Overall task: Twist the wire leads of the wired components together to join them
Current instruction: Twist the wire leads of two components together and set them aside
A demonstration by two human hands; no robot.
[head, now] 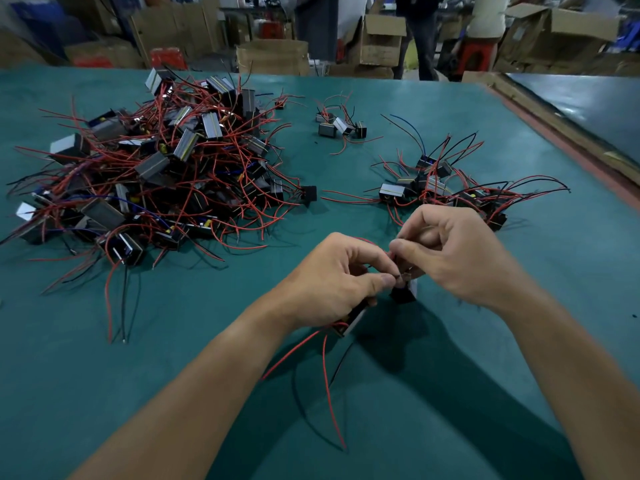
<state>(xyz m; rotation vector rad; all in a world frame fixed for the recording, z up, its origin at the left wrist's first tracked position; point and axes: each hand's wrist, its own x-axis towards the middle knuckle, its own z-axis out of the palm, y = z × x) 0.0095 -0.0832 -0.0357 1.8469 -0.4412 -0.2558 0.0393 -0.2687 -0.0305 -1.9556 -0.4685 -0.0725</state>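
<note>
Both hands meet just above the green tabletop. The left hand pinches the wire leads between thumb and forefinger, and the right hand is clamped on them too, fingers curled. 2 wired components sit right below: one component under the left palm, a dark component under the right fingers. Loose red leads trail toward the camera. The joint looks tiny, perhaps bare strands. Big pile far left, smaller pile right.

Beyond the teal table stand cardboard boxes, a red stool and a person's legs.
</note>
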